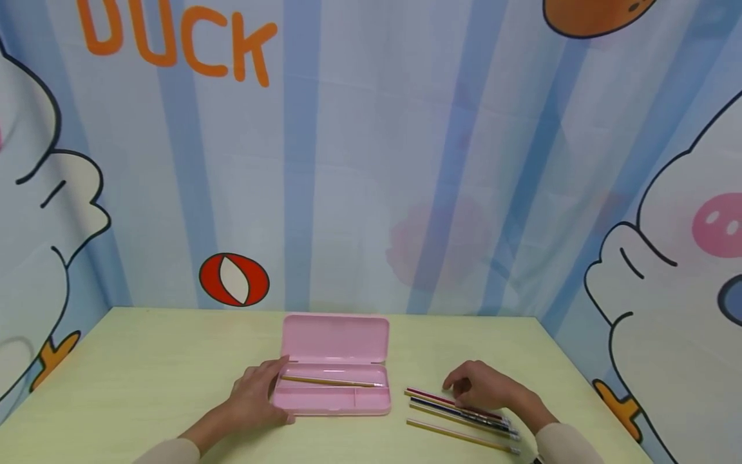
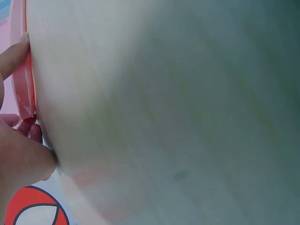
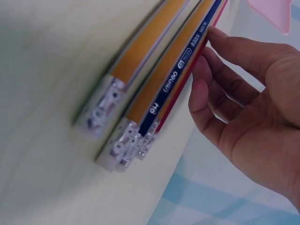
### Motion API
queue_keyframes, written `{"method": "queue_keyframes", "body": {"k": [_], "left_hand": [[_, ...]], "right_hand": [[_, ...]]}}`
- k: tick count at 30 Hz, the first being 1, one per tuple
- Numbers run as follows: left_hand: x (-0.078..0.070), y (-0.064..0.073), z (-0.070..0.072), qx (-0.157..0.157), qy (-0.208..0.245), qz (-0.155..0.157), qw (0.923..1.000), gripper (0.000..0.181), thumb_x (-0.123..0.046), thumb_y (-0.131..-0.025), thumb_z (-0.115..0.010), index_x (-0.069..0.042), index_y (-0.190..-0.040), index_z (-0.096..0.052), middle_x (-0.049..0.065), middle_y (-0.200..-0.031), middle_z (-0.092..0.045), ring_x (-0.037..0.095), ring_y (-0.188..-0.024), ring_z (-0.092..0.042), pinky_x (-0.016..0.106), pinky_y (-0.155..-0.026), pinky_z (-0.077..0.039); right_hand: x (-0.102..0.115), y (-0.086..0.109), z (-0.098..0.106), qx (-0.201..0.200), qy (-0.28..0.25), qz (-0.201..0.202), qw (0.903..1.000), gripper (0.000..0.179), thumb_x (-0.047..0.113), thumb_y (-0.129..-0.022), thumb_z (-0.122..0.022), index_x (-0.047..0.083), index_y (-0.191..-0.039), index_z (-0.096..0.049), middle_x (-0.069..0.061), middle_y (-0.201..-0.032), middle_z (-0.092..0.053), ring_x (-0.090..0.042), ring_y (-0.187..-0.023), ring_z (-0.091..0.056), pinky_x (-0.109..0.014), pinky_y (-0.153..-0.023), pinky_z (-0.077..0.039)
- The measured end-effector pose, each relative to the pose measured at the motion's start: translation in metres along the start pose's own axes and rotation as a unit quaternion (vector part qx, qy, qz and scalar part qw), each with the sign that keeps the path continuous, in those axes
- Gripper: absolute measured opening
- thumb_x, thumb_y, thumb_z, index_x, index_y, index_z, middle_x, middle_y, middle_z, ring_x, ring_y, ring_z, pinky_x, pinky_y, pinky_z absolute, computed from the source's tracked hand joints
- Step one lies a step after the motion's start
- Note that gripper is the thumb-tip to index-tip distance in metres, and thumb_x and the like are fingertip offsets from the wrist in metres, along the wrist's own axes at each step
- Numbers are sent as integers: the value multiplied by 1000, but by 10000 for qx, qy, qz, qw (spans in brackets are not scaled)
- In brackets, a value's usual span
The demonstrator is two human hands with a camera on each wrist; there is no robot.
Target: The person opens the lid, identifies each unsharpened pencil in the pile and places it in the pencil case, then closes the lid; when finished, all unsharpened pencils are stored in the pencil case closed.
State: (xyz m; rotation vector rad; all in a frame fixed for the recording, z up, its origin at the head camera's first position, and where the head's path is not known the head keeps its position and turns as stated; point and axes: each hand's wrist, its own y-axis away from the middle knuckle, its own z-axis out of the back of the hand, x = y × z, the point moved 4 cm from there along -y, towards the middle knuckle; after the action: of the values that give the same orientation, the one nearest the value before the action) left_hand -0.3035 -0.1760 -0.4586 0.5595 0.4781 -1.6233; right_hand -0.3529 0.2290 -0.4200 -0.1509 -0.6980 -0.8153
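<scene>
My left hand (image 1: 255, 398) holds the left side of an open pink pencil case (image 1: 321, 406), thumb at its front corner and fingers near the hinge. In the left wrist view, my left fingers and thumb lie along the pencil case's edge (image 2: 22, 84). One yellow pencil (image 1: 330, 381) lies in the case's back compartment. Right of the case, my right hand (image 1: 478, 386) hovers over a group of pencils, fingers bent. In the right wrist view, a fingertip of my right hand (image 3: 255, 93) is right at the red-striped pencil (image 3: 180, 91), beside a dark blue-striped pencil (image 3: 176, 72).
Another yellow pencil (image 1: 458, 436) lies apart, nearest me. All the pencils' eraser ends point right. The pale yellow table (image 1: 174, 361) ends at a blue-striped curtain (image 1: 359, 161) with cartoon prints. The case's lid (image 1: 336, 336) stands raised at the back.
</scene>
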Motion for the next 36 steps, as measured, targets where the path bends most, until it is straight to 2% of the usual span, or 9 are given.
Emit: {"method": "queue_keyframes", "body": {"k": [17,29,36], "left_hand": [[0,2,0,-3,5,-3,10000,105,-27,-65,-93,-10,-153,-38,16,-150,-46,34,-123,-42,63,-108,-31],[-3,1,2,16,-7,29,10000,104,-27,-66,-93,-10,-153,-38,16,-150,-46,34,-124,-42,63,-108,-32],[-1,1,0,-21,61,-35,10000,104,-26,-65,-93,-9,-152,-39,16,-150,-47,35,-125,-42,63,-108,-31]], "right_hand": [[-4,2,0,-20,98,-34,9999,21,-3,-89,-66,-4,-109,-71,-8,-86,-71,-8,-74,-63,-24,-68,-53],[-5,5,1,-157,297,53,9994,22,-1,-85,-73,-2,-107,-72,-5,-82,-68,-5,-72,-58,-24,-67,-50],[-8,6,-3,-264,147,69,9995,21,0,-86,-73,-2,-107,-72,-4,-82,-68,-4,-71,-56,-24,-65,-49]]}}
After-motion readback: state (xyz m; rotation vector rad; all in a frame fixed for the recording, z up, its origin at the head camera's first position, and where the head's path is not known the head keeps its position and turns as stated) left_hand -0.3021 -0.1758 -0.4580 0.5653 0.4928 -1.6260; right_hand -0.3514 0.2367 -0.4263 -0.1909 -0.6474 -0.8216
